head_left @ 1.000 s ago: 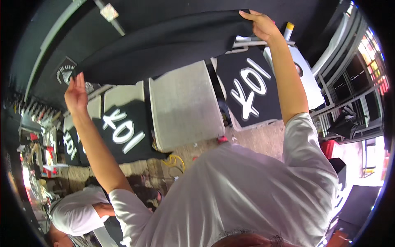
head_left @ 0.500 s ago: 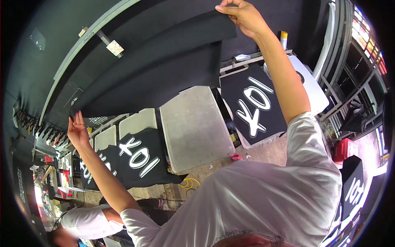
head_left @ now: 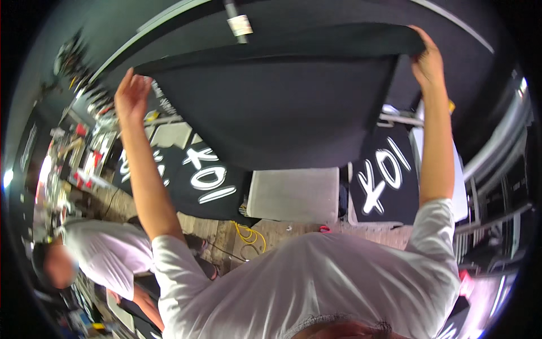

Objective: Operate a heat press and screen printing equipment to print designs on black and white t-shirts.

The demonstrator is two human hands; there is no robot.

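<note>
A large plain black fabric (head_left: pixel 282 107) hangs stretched between my raised hands, its top edge folded over. My left hand (head_left: pixel 133 96) is closed on its upper left corner, and my right hand (head_left: pixel 426 62) grips the upper right corner. The cloth's lower part is over a bare, pale rectangular platen (head_left: pixel 292 198). To the left lie black fabric pieces with white printed lettering (head_left: pixel 206 195) on platens, and to the right another black printed piece (head_left: pixel 384 175) rests on a platen, partly beside my right forearm.
A co-worker in a white shirt (head_left: pixel 101 254) bends at the lower left. Tools and clutter (head_left: pixel 79 152) line the left side. A yellow hose (head_left: pixel 248 234) lies on the wooden floor. Metal racks (head_left: pixel 497 198) stand at the right, and a dark wall with rails rises behind the platens.
Both hands have shifted rightward since half a second ago, my left one also upward and my right one downward. The fabric now hangs more level and spread out, covering the upper part of the bare platen.
</note>
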